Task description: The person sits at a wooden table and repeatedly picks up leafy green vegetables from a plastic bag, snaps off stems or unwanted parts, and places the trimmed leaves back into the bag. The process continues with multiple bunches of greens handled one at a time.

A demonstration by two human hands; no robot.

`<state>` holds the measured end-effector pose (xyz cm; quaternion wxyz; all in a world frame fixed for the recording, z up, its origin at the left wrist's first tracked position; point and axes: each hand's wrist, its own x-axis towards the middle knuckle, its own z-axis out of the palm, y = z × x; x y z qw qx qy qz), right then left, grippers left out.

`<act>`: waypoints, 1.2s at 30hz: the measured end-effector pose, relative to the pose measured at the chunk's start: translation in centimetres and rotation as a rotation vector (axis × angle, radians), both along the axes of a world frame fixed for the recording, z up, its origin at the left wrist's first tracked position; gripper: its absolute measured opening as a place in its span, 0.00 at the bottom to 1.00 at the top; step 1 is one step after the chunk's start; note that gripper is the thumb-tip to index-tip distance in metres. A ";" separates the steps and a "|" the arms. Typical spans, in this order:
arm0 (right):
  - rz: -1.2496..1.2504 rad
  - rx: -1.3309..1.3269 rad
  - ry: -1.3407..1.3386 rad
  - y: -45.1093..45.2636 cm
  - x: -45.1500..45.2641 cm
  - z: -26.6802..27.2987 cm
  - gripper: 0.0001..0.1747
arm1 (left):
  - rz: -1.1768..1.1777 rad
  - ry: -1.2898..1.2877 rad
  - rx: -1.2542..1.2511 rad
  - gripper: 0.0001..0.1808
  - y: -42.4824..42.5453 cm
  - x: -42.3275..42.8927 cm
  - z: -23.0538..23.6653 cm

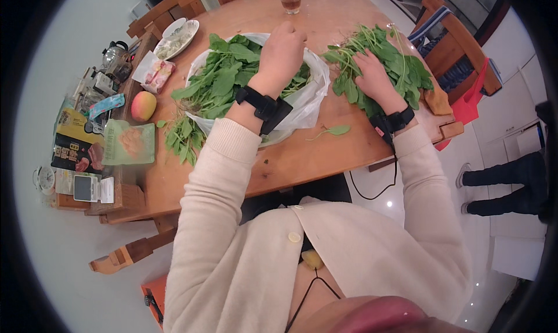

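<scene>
My left hand (283, 54) is raised over the right part of a white plastic bag (311, 104) filled with leafy greens (226, 71). Its fingers are bent together, and what lies between them is hidden. Under my right hand (372, 73) is a second heap of leafy greens (403, 67) at the table's right side. The fingers of that hand rest on the stems; whether they grip any is unclear. A single leaf with its stem (339, 130) lies between bag and heap, near the front edge. A small bunch of greens (185, 136) lies left of the bag.
A glass of brown drink (291, 3) stands at the far side of the wooden table (218, 171). On the left are a mango (144, 106), an oval plate (192, 36), a green pouch (146, 147) and a shelf of packets. A person's legs (501, 184) appear at right, beyond a wooden chair (466, 40).
</scene>
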<state>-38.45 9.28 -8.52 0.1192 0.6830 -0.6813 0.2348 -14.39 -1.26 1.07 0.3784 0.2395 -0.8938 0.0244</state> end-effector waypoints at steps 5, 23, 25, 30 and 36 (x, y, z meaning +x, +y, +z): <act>0.072 -0.063 -0.118 0.3 -0.3 0.6 0.32 | -0.144 -0.120 0.135 0.05 2.1 -2.3 -2.0; 0.095 -0.031 -0.093 0.0 -1.8 -0.9 0.28 | -0.381 -0.212 -0.035 0.06 4.7 -6.6 -8.7; 0.102 -0.032 -0.103 -0.2 -2.0 -1.1 0.28 | -0.427 -0.251 0.080 0.05 4.7 -6.5 -8.2; 0.130 -0.030 -0.102 -0.4 -2.5 -1.3 0.30 | -0.540 -0.092 0.820 0.06 3.9 -6.9 -5.6; 0.125 -0.023 -0.062 -0.4 -2.4 -1.2 0.30 | -0.695 0.523 1.405 0.09 2.0 -3.8 -2.4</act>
